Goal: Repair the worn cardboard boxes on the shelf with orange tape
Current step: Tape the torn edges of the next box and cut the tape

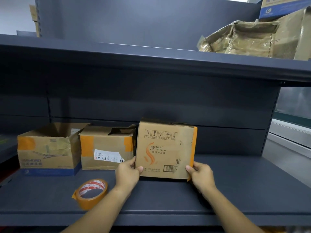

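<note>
1. On the shelf (235, 190), my left hand (127, 172) and right hand (202, 175) grip the box (165, 148) by its lower corners.
2. It seems light and dents easily; tape (91, 193) lies near.

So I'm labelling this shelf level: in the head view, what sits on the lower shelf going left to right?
Open cardboard box with blue base and ceiling-fan print → torn cardboard box with orange tape patches and a white label → upright cardboard box with an orange-taped right edge, held by the left hand and right hand.
</note>
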### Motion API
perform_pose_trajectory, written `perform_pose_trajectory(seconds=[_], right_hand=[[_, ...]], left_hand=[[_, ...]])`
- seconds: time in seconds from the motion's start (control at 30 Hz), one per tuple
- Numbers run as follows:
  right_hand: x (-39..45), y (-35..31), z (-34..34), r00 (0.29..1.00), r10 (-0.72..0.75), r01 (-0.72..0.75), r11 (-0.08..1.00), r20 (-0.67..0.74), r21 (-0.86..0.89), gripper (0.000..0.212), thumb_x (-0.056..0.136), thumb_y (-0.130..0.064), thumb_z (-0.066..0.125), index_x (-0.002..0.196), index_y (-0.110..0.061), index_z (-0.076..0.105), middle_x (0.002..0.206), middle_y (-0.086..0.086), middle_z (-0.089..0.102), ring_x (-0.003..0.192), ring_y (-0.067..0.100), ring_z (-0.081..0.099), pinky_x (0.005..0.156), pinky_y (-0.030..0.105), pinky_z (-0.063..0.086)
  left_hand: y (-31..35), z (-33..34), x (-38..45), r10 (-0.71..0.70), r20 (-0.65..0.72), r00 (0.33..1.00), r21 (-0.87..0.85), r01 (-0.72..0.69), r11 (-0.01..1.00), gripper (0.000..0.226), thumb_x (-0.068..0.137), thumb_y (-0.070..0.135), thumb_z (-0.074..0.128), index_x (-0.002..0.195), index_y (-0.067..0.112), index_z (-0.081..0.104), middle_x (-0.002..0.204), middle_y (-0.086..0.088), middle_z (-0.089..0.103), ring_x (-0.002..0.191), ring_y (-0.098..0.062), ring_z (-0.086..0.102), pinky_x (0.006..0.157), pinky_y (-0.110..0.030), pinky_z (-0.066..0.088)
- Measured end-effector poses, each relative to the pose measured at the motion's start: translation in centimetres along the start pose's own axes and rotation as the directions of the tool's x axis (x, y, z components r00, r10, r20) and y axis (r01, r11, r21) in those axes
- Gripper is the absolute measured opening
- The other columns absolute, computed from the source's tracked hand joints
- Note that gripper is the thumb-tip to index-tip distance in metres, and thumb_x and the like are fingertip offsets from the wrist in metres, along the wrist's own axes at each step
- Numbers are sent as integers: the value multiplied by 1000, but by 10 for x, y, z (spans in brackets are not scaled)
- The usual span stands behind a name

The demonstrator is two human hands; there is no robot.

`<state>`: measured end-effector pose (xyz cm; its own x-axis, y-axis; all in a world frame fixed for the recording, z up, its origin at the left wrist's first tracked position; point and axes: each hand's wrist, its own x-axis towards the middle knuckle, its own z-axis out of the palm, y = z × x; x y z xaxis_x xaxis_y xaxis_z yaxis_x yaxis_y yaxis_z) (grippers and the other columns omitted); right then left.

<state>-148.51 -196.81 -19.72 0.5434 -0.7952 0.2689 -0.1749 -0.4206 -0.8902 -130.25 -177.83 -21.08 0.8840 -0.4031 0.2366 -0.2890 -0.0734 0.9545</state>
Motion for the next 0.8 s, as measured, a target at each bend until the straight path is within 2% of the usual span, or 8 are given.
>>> perform_pose_trajectory(seconds=[0.07, 0.2, 0.27, 0.33, 0.47, 0.53, 0.67, 0.8], right_hand=[[7, 3, 8, 1000, 22, -22, 1000, 7, 10, 25, 98, -17, 62, 89, -36, 76, 82, -23, 74, 84, 2, 71, 73, 21, 57], [15, 5, 20, 1000, 22, -22, 1000, 11, 0, 31, 98, -18, 63, 83, -43, 73, 75, -31, 71, 81, -4, 68, 66, 10, 49], [21, 6, 25, 999, 30, -30, 1000, 10, -3, 29, 98, -17, 63, 89, -43, 74, 74, -33, 69, 81, -7, 66, 64, 7, 46], [26, 8, 29, 999, 37, -37, 999, 9, -2, 24, 98, -17, 63, 100, -37, 76, 76, -33, 68, 82, -7, 65, 64, 5, 45], [35, 15, 38, 997, 71, -71, 997, 16, -5, 24, 99, -19, 62, 92, -38, 75, 83, -24, 73, 87, -1, 68, 67, 11, 48], [37, 20, 43, 996, 85, -85, 996, 11, -10, 21, 99, -20, 62, 98, -34, 77, 85, -23, 73, 86, -2, 66, 67, 12, 47], [39, 23, 49, 995, 90, -91, 995, -31, -44, 20, 99, -21, 62, 94, -37, 73, 80, -23, 69, 81, -4, 62, 61, 9, 42], [42, 26, 53, 996, 71, -79, 987, -62, -140, 13, 99, -28, 61, 96, -32, 73, 80, -16, 70, 77, -2, 60, 58, 9, 40]], left_hand=[[-5, 0, 9, -11, -15, 1000, 24, 11, 1000, 46, 84, 2, 75, 123, 24, 69, 78, 30, 69, 96, -2, 69, 75, -8, 50], [-13, 1, 21, -24, -21, 999, 59, 26, 998, 45, 84, 1, 74, 124, 22, 69, 82, 26, 70, 99, -8, 69, 89, -23, 54], [-16, 3, 25, -36, -36, 999, 78, 39, 996, 44, 84, 2, 75, 124, 19, 69, 90, 19, 73, 99, -9, 69, 91, -26, 54], [-20, 7, 27, -33, -70, 997, 105, 40, 994, 42, 83, 3, 77, 122, 19, 71, 97, 12, 76, 94, -8, 68, 85, -23, 53], [-25, 17, 30, -42, -111, 993, 121, 55, 991, 39, 83, 3, 76, 119, 18, 73, 99, 6, 77, 93, -12, 68, 83, -23, 50], [-27, 20, 29, -39, -130, 991, 149, 58, 987, 38, 84, 4, 75, 118, 19, 74, 99, 6, 77, 90, -11, 65, 82, -22, 48], [-33, 24, 26, -10, -197, 980, 211, 53, 976, 32, 84, 10, 76, 114, 22, 76, 96, 6, 78, 89, -13, 67, 69, -18, 40], [-33, 26, 28, -3, -261, 965, 279, 79, 957, 23, 85, 18, 77, 108, 23, 78, 91, 4, 78, 81, -18, 65, 64, -25, 37]])
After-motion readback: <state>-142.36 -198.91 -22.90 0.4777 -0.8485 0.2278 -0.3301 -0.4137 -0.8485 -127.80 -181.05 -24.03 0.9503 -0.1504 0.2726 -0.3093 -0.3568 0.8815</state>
